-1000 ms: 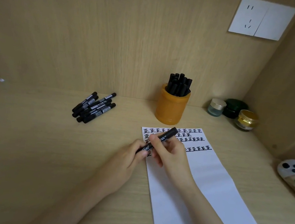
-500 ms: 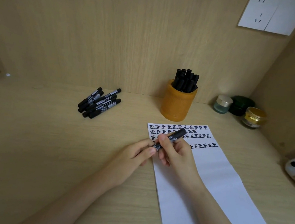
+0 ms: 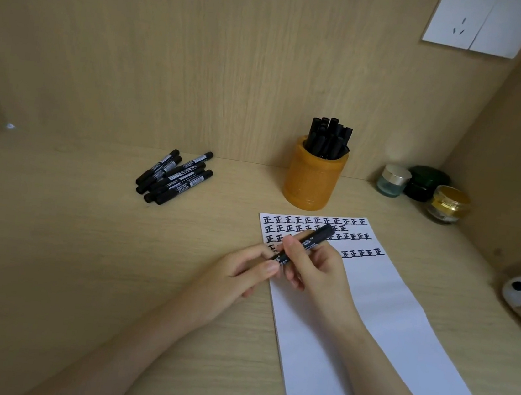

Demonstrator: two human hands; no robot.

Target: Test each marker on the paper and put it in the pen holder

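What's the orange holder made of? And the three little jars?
Holder: matte, finely grained orange wall, maybe wood, bamboo or resin; I cannot tell which. Pale jar: looks like see-through glass with a shiny metallic lid. Green jar: dark, glossy, glass or plastic. Gold jar: clear glass look, shiny gold lid.

— The worktop?
— Pale wood grain, matt. The paper is smooth white, creased.
— And the pen holder?
— Rough-textured orange; the gold jar far right looks glossy glass.

The right-hand grip holds a black marker over the paper. The left-hand grip pinches its low end. More markers lie on the tabletop.
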